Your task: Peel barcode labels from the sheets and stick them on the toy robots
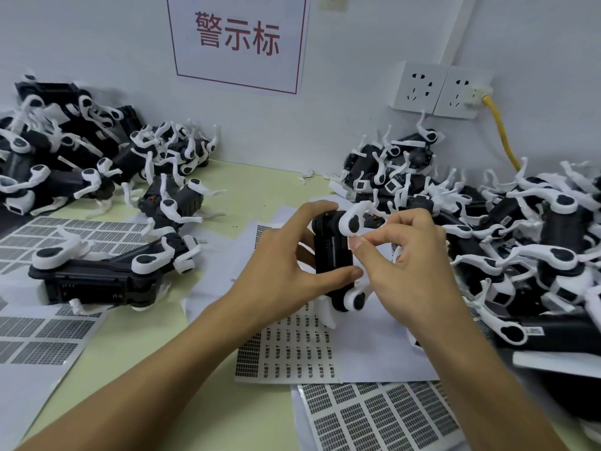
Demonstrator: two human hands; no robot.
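Note:
My left hand (286,255) grips a black toy robot (333,255) with white legs, held on end above the label sheets at the table's middle. My right hand (406,252) pinches a small white label (353,239) between thumb and forefinger, right against the robot's upper right side next to a white leg joint. A partly used label sheet (292,349) lies directly under the hands. Another sheet of barcode labels (374,415) lies nearer to me.
A heap of black-and-white toy robots (74,157) fills the back left, with one large robot (97,278) lying on label sheets (35,340) at left. A second heap (520,239) covers the right side. Wall sockets (435,89) and a yellow cable (502,135) sit behind it.

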